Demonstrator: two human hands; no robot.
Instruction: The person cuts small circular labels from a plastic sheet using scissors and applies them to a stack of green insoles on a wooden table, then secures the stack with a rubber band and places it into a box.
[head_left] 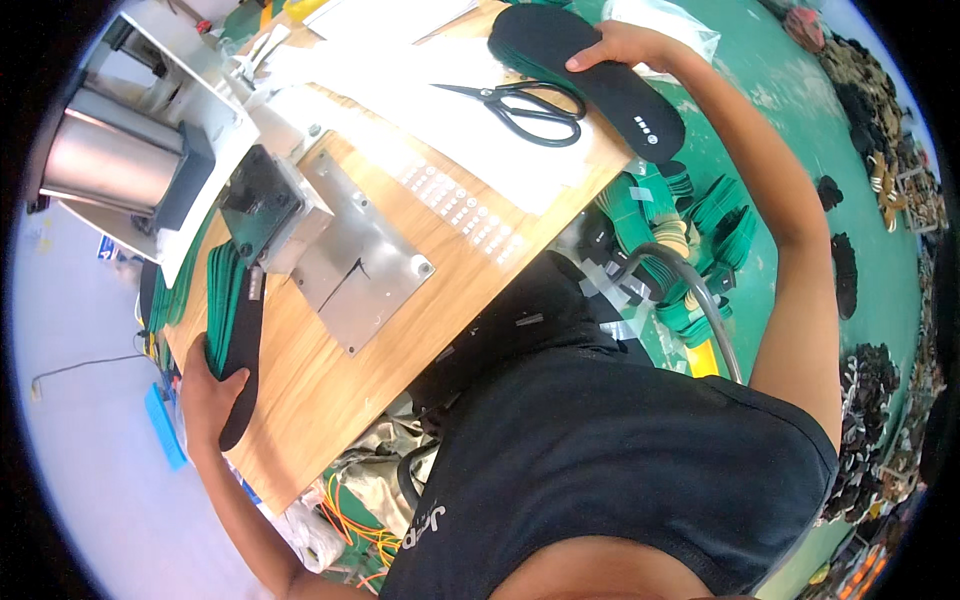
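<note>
At the table's left edge my left hand (208, 398) is closed round the near end of a stack of green and black shoe insoles (226, 318). Its thumb lies on the black face; the other fingers are mostly hidden. My right arm reaches to the far right corner, where my right hand (637, 46) grips the side of another insole stack (590, 75), thumb on the black top insole. A small white print marks that stack's near end. Black-handled scissors (530, 108) lie beside it on white paper (400, 110).
A machine with a metal cylinder (110, 165) and a dark block (264, 200) stands at the left. Before it lies a metal plate (362, 265). Small white labels (460, 208) lie in rows on the wooden table (470, 290). More green insoles (715, 215) are bundled at the right.
</note>
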